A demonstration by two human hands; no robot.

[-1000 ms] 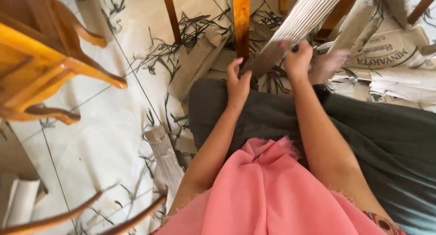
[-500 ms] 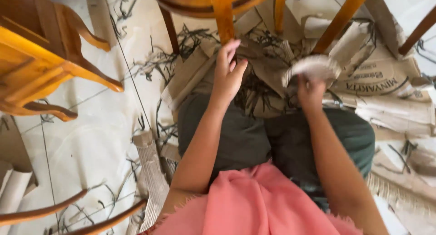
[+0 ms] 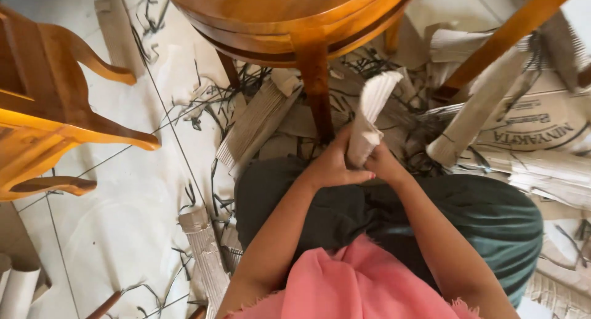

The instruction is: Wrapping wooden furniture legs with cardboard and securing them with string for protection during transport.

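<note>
Both forearms reach forward over the lap and meet just in front of the wooden chair leg (image 3: 315,88). The left hand (image 3: 332,165) is curled round the lower end of a folded strip of white corrugated paper (image 3: 371,113), fingers wrapped across its front and thumb up along its side, clamped on it. The right hand (image 3: 383,164) presses in from the other side, closed against the same lower end (how far its fingers wrap I cannot tell, since the left hand and the strip cover them). The two hands touch each other around the strip.

The strip stands nearly upright, just right of the chair leg, its long axis running from the hands up and a little to the right; its free, ribbed upper end points away from the person and fans slightly.

The leg belongs to a round wooden seat (image 3: 277,14) directly above it. Left of the leg lies a flat bundle of brown corrugated card (image 3: 258,125), tilted, among dark thin offcuts (image 3: 203,103) on the pale tiled floor (image 3: 123,220). Far left of the leg stands another wooden chair (image 3: 55,122).
</note>
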